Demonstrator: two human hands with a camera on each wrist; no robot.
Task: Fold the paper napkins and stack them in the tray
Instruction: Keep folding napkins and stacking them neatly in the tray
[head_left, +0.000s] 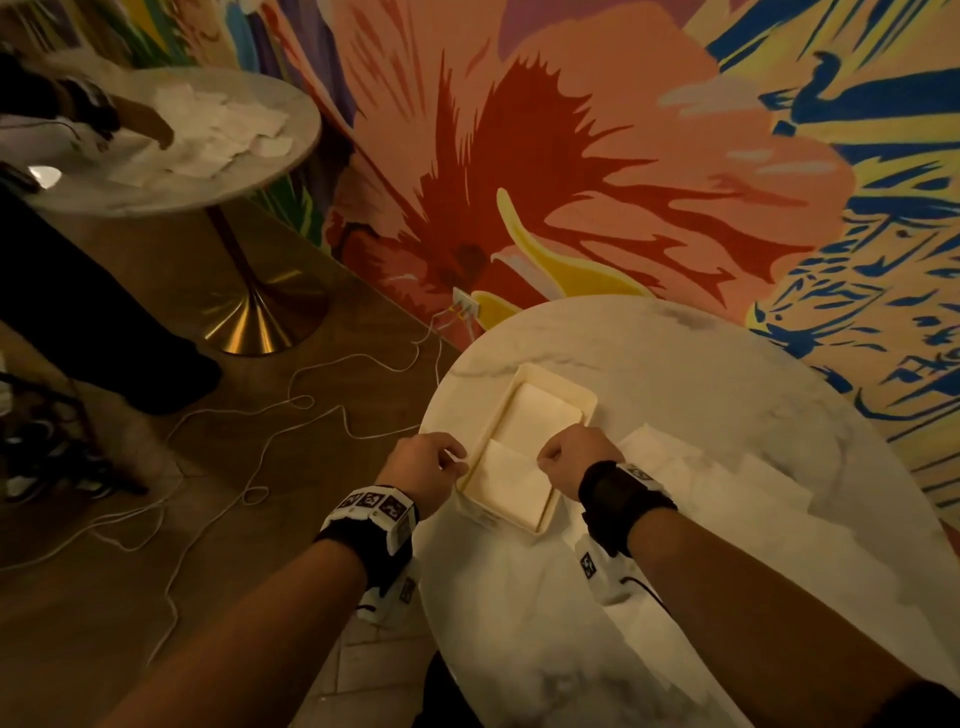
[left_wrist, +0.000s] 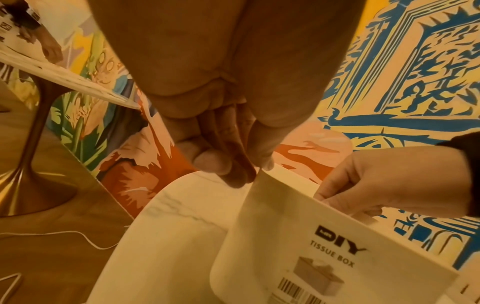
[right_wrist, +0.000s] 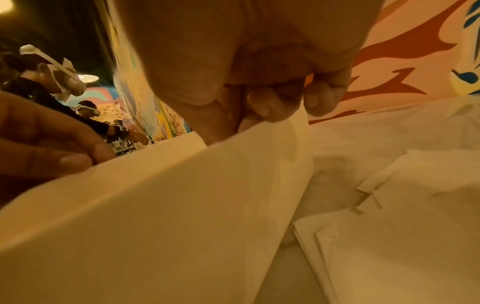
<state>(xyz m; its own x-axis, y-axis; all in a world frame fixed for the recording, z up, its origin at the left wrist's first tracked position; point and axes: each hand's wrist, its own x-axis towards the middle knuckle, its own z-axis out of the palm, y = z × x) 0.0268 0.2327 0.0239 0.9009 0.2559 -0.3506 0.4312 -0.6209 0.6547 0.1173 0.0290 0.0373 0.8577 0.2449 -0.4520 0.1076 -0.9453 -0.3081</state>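
support: round marble table (head_left: 727, 374); on it: tray (head_left: 530, 370); loose napkins (head_left: 727, 473)

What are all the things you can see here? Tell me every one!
Round white marble table: one, near, under the tray.
Cream rectangular plastic tray: one, on that table's left part.
Folded white paper napkins: one in the tray's far end; one held over its near end.
Unfolded white napkins: several, right of the tray.
Second round table: one, far left, napkins on it, gold foot.
White cables: on the wooden floor.
Flower mural: red, pink, blue, behind.
Another person: far left.
Left hand, right hand: each pinches the near napkin.
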